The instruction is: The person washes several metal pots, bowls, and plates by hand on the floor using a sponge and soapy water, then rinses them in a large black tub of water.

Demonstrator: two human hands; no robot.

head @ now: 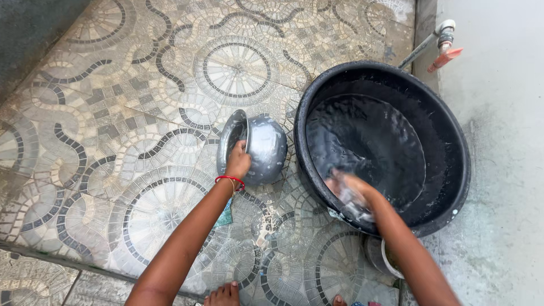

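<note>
— Left hand (238,160)? 
— Centre frame, fingers gripping rim of tipped steel pot (262,146) on tiled floor (113,113).
— Right hand (347,190)? 
— Blurred in black tub (447,164) water, fingers unreadable.

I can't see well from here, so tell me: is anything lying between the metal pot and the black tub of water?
Nothing visible does. The metal pot, tipped on its side and gripped at the rim by the left hand, lies right beside the black tub. The right hand is in the water.
</note>
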